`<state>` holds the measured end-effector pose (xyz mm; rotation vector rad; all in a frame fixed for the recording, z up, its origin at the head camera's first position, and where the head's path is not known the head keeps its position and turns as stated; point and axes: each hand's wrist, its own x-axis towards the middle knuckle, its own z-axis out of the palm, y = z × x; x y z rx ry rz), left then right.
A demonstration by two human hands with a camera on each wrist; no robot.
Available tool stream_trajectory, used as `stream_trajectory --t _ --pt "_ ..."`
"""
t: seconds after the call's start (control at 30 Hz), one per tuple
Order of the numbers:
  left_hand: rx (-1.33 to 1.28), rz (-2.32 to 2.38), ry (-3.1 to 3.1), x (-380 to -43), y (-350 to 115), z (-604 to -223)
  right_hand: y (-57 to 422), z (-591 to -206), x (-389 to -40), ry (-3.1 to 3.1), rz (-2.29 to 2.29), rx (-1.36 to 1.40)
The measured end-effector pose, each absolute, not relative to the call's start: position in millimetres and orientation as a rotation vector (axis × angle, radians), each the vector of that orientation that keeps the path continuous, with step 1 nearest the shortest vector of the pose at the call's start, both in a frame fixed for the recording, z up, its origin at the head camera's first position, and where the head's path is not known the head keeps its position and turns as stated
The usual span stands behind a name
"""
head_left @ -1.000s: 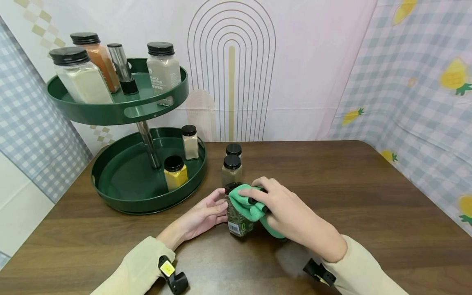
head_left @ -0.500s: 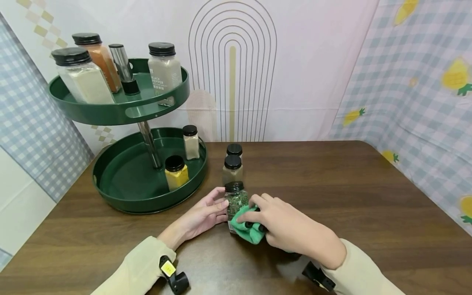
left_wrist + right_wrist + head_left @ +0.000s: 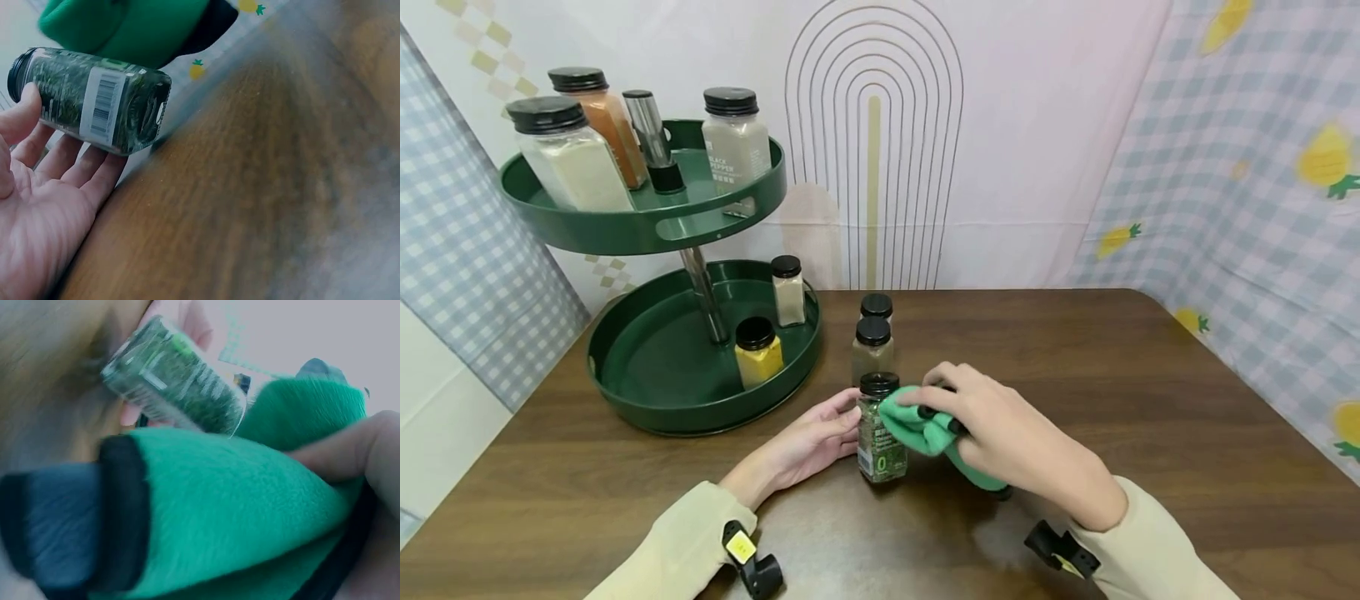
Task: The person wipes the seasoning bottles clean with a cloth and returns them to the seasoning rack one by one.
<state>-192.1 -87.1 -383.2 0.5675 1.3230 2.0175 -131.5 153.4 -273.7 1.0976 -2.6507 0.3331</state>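
Note:
My left hand [image 3: 808, 442] holds a glass spice jar [image 3: 878, 458] of dried green herbs, thumb and fingers at its left side. The jar stands upright under a black lid, with a green-marked label facing front. In the left wrist view the thumb lies on one side of the jar [image 3: 94, 100] and the other fingers behind it, beside a barcode label. My right hand [image 3: 1000, 425] grips a bunched green cloth [image 3: 917, 429] with black edging, at the jar's upper right. Part of the cloth [image 3: 231, 500] hangs below the fingers; it hides some of the jar's shoulder.
Behind the jar stand two small black-lidded jars [image 3: 872, 354] in a row. A green two-tier rack [image 3: 688, 421] at the left carries large jars and a metal grinder [image 3: 651, 137] above, a yellow jar [image 3: 758, 358] and a pale jar [image 3: 788, 296] below.
The right hand with the cloth goes down along the jar, then back up and to the right, uncovering the jar's front label. The left hand stays at the jar, which has turned slightly.

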Motion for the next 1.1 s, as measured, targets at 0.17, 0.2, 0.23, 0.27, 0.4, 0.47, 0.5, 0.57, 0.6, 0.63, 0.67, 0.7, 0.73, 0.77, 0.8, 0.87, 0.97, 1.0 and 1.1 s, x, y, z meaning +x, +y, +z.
stream_trajectory --t 0.17,0.2,0.23,0.27,0.4,0.47,0.5,0.57,0.6,0.63,0.67,0.7,0.73,0.77,0.8,0.87,0.97,1.0,1.1 --pt "0.592 2.001 1.319 -191 -87 -384 148 -283 -135 -2.623 0.323 0.978" --pt "0.6 2.003 1.312 -191 -87 -384 147 -285 -135 -2.631 0.31 0.973" --pt "0.608 2.007 1.306 -191 -87 -384 145 -287 -135 -2.639 0.296 0.975" --pt "0.616 2.011 1.301 -191 -87 -383 144 -288 -135 -2.646 0.276 0.979" --pt "0.615 2.023 1.293 -190 -87 -383 141 -291 -134 -2.657 0.216 1.009" --pt "0.609 2.023 1.296 -190 -87 -382 140 -291 -133 -2.665 0.196 1.029" --pt "0.605 2.023 1.298 -190 -87 -382 140 -290 -133 -2.672 0.187 1.042" --pt "0.597 2.022 1.302 -189 -88 -382 139 -290 -132 -2.692 0.17 1.074" --pt "0.592 2.023 1.303 -189 -88 -382 139 -290 -131 -2.701 0.157 1.088" --pt "0.587 2.02 1.309 -189 -88 -381 139 -290 -131 -2.707 0.145 1.101" --pt "0.586 2.017 1.312 -189 -88 -380 139 -290 -130 -2.719 0.136 1.114" --pt "0.585 2.013 1.315 -189 -88 -379 138 -289 -129 -2.733 0.132 1.13" --pt "0.58 2.01 1.318 -190 -88 -379 138 -289 -129 -2.745 0.13 1.15" --pt "0.577 2.007 1.32 -190 -89 -378 138 -289 -129 -2.76 0.127 1.173" --pt "0.574 2.005 1.319 -190 -89 -378 139 -289 -128 -2.77 0.13 1.198" --pt "0.569 2.005 1.313 -190 -89 -378 139 -287 -127 -2.814 0.144 1.25" --pt "0.558 2.014 1.298 -190 -89 -379 142 -284 -125 -2.88 0.159 1.329" --pt "0.555 2.019 1.291 -190 -89 -379 143 -283 -124 -2.89 0.173 1.336" --pt "0.563 2.026 1.284 -189 -89 -381 146 -280 -124 -2.874 0.214 1.293"
